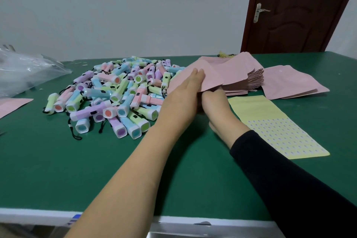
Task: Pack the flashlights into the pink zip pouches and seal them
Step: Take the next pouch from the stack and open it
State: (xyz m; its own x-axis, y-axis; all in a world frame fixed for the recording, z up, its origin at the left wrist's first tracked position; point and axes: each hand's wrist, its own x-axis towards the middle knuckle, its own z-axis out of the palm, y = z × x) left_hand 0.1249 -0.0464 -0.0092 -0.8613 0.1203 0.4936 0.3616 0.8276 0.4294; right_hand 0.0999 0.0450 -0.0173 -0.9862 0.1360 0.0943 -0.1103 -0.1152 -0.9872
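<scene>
A heap of pastel flashlights (116, 94) in pink, blue, green and purple, with black wrist cords, lies on the green table (77, 170) at the centre left. A thick stack of pink zip pouches (237, 75) sits to its right. My left hand (185, 90) lies with straight fingers on the top pouch (208, 75), which is lifted off the stack. My right hand (214, 100) reaches under that pouch, its fingers hidden beneath it.
More pink pouches (289, 83) lie further right. A yellow sheet of small round stickers (276, 127) lies by my right forearm. A crumpled clear plastic bag (25, 69) is at the far left, with a single pink pouch (11, 104) below it. A brown door (297, 9) stands behind.
</scene>
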